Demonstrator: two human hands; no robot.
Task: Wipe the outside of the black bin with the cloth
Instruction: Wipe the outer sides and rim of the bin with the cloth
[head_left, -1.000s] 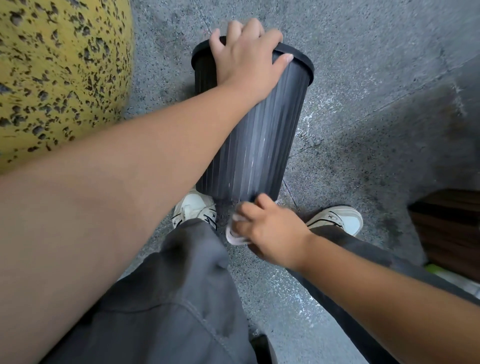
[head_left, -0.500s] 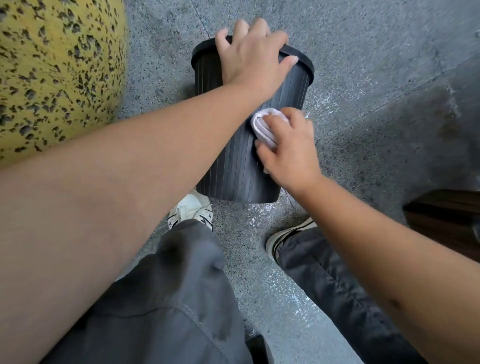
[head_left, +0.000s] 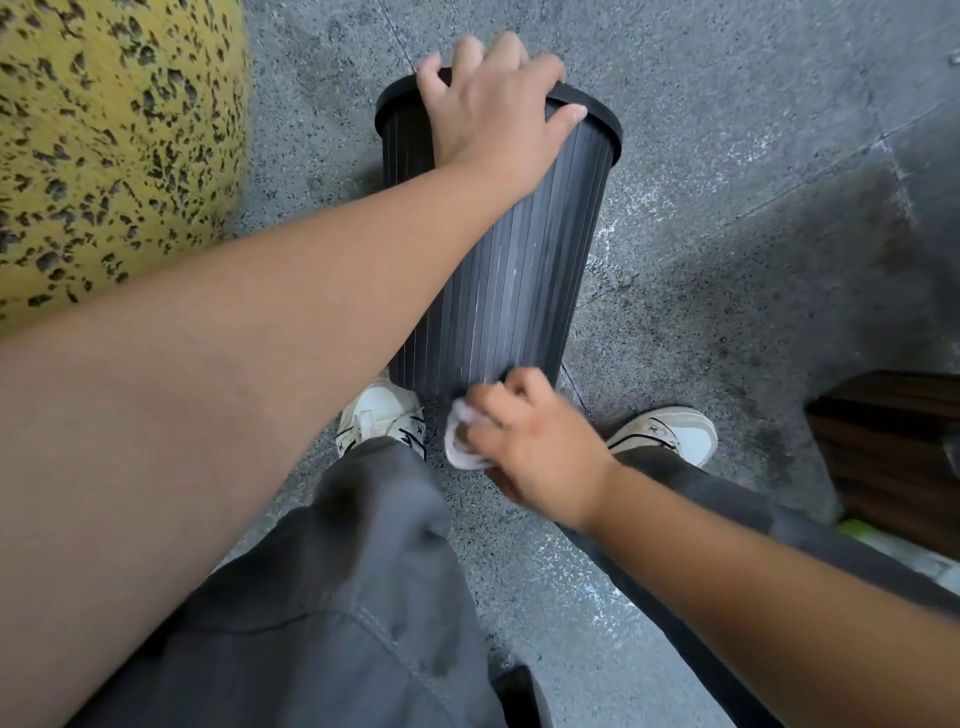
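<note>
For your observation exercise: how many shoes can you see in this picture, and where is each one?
2. One shoe sits at the base of the black bin, left of the cloth. The other shoe is on the floor right of the right hand.

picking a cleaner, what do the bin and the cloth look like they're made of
black bin: looks like moulded plastic, matte to slightly satin; thin vertical ribs run down its wall, with pale streaks catching the light.
cloth: a soft white fabric, bunched and creased where the right hand grips it; whether woven or paper-like cannot be told.
The left hand grips the bin's rim.
</note>
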